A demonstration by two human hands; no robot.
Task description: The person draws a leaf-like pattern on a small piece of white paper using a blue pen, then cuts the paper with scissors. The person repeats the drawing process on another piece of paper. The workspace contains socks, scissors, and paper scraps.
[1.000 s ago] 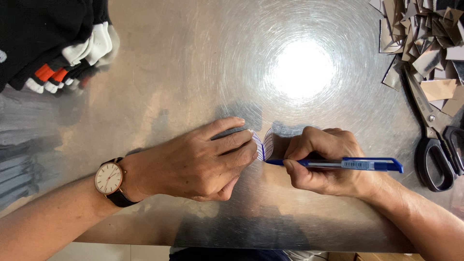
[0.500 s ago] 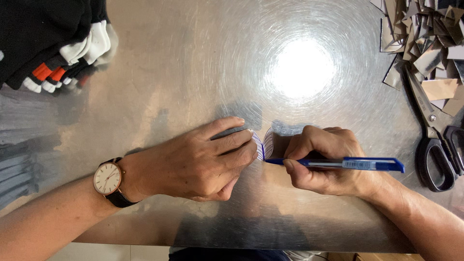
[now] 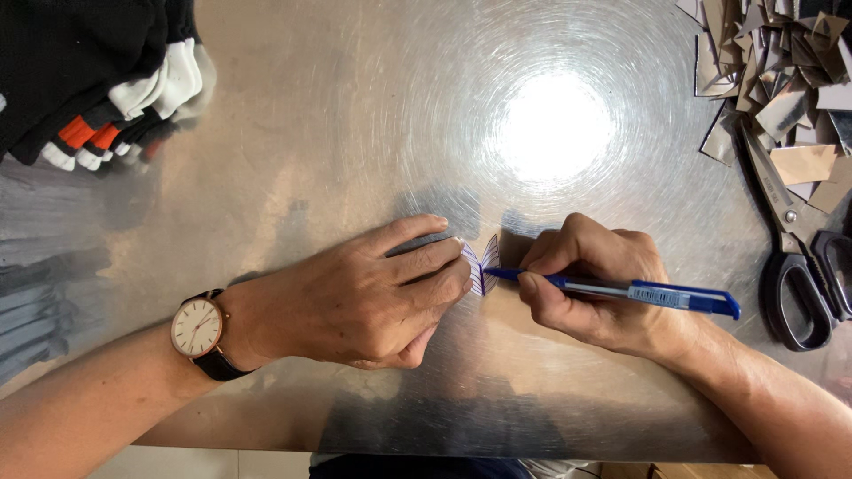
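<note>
Pen work sits at the middle of the brushed metal surface (image 3: 355, 133): my right hand (image 3: 603, 288) pinches a blue ballpoint pen with a clear barrel (image 3: 621, 288) between thumb and forefinger, its tip touching a small thin piece with blue hatched lines (image 3: 484, 264). My left hand (image 3: 364, 297), wearing a round white-faced wristwatch on a dark strap (image 3: 200, 330), lies flat with its fingertips pressing the near edge of that piece; most of it is hidden under them.

I judge the piece light and thin, likely to skid on the slick metal, so it wants pinning from above near the drawn edge, not pinching. The pen is stiff and light, best held low near the tip.

Black-handled scissors (image 3: 799, 266) and brown card offcuts (image 3: 781, 62) lie at the far right; black fabric with white and orange tips (image 3: 98, 80) sits top left.
</note>
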